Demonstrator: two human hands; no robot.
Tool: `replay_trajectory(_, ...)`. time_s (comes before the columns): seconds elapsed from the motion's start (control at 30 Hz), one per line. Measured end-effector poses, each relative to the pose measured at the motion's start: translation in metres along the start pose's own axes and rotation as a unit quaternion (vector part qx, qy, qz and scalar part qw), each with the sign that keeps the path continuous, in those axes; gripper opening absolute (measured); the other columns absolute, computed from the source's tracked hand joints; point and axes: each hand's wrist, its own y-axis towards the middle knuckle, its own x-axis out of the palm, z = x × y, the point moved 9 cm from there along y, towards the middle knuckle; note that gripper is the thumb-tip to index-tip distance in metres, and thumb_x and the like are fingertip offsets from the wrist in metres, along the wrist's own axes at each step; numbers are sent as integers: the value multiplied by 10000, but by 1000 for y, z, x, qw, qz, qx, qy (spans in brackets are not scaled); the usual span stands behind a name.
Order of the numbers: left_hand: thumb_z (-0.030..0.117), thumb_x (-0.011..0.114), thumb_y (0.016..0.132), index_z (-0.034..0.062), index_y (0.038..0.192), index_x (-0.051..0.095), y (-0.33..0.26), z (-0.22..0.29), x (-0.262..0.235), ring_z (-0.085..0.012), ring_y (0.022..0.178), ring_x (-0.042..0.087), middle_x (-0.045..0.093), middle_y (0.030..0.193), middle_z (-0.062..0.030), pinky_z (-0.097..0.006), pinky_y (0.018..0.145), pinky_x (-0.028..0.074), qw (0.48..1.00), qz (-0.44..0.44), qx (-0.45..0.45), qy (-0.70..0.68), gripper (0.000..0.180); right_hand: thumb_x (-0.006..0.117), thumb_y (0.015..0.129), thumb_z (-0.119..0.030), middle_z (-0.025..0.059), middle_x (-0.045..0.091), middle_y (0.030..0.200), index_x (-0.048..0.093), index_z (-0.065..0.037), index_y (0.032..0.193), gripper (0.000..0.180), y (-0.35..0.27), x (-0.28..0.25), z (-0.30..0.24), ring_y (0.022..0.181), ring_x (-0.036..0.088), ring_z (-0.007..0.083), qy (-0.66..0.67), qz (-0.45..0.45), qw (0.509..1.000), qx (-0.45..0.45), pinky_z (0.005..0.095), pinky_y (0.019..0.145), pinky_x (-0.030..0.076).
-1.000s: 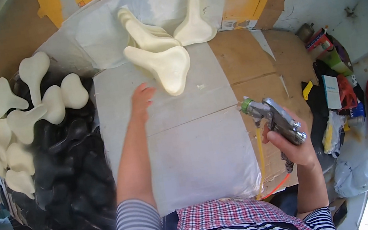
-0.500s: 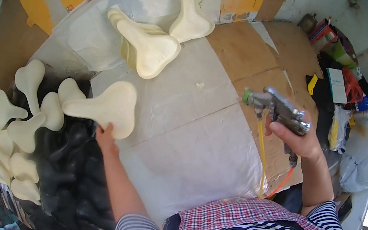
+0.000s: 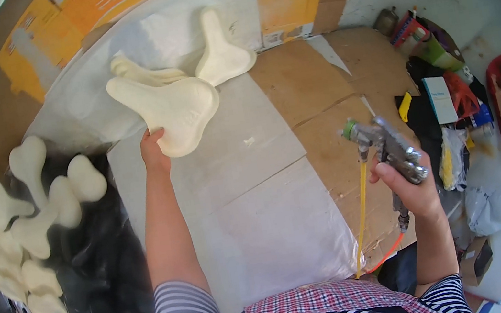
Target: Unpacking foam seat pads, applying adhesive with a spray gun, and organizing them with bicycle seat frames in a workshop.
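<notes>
**Foam saddle pad in one hand, spray gun in the other**

The left hand (image 3: 154,151) grips the wide rear edge of a cream foam saddle pad (image 3: 169,107), holding it over the far part of the white sheet (image 3: 254,221) that covers the workbench. The pad's narrow nose points away to the left, towards two more cream pads — one lying flat (image 3: 146,76) just behind it, another (image 3: 221,53) propped beside that against the white backing.

The right hand (image 3: 409,187) is clenched round the handle of a metal spray gun (image 3: 386,147), nozzle aimed left towards the sheet, well apart from the held pad. A yellow hose (image 3: 361,211) drops from the gun across the brown cardboard (image 3: 312,88).

At the left edge a heap of cream saddle pads (image 3: 31,217) rests on a pile of black shells (image 3: 94,266) — bags and packets (image 3: 486,112) clutter the right.
</notes>
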Motion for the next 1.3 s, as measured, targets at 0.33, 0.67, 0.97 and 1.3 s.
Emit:
replay_trajectory(0.33,94,701,738,-10,1299,363,42,4,33,-198,1031,524,528,1179,-108,-297,928,385,931,3,140,337,663,642,760,-62,87,591,871,443,35,1267,554,-7,-18,5,770,588,144,93,62,993,-48,284,712,494)
replay_trajectory(0.67,56,563,824,12,1282,438,27,-29,-3,-287,1184,468,512,1251,-123,-422,1037,363,995,-48,-81,-36,477,676,768,-75,70,598,931,415,16,1311,609,-16,-2,18,843,573,135,142,-67,988,-2,277,771,476)
replay_trajectory(0.97,87,538,844,13,1279,457,13,-28,-28,-305,1199,458,519,1265,-123,-460,1033,364,994,-42,-50,-86,449,716,687,-216,116,611,904,466,61,1235,663,-29,-2,17,728,596,180,26,-112,993,-1,307,664,492)
replay_trajectory(1.3,45,594,751,1,1251,460,59,-39,145,-274,1129,514,555,1186,-129,-365,967,413,957,-250,-56,138,520,684,748,-135,82,591,952,418,29,1306,639,-22,-35,51,842,575,136,150,-3,989,3,277,755,472)
